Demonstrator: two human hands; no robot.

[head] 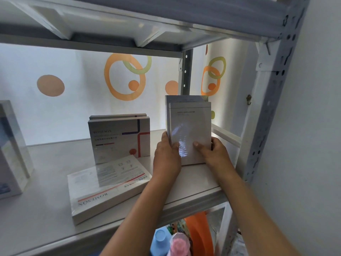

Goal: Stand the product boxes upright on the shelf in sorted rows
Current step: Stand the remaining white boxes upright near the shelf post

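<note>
Shelf (pixel 46 182): pale grey board spanning the lower half of the frame, carried by a perforated metal upright (pixel 273 100) at right.
Held box (pixel 190 126): tall pale box, upright, right of centre; its bottom edge sits on the shelf. A second box (pixel 184 98) of like size stands directly behind it, touching.
Left hand (pixel 167 156): fingers closed around the held box's left edge, thumb on the front face.
Right hand (pixel 214 150): thumb on the front face, fingers wrapped behind the box's right edge.
Standing pair (pixel 118 139): two flat ROMESON boxes upright at centre, one behind the other, touching.
Flat box (pixel 107 187): ROMESON box lying face up, lower centre, just in front of the standing pair.
Left-edge box (pixel 11 150): upright, partly cut off by the frame.
Below shelf: blue cup (pixel 160 241), pink item (pixel 179 244), orange object (pixel 199 230), at bottom centre.
</note>
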